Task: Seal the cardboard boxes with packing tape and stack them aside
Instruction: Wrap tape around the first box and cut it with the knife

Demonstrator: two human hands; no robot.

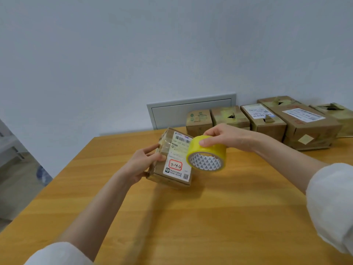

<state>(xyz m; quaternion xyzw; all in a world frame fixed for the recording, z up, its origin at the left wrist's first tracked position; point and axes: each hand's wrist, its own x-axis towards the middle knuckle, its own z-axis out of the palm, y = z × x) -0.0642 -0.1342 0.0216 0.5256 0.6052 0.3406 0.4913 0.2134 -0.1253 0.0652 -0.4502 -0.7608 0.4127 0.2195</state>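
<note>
A small cardboard box (176, 150) is gripped by the left hand (142, 163) near the middle of the wooden surface (191, 217), with the thumb laid on its upper face and the fingers curled round its left side. The box is tipped towards the camera, and a shipping label with a red-bordered sticker (175, 165) is shown on its face. A yellow tape roll (207, 154) is grasped from above by the right hand (227, 136) and is held just right of the box, overlapping its right edge. A row of taped boxes (265, 121) is lined up at the far right against the wall, beside a grey panel (191, 111).
</note>
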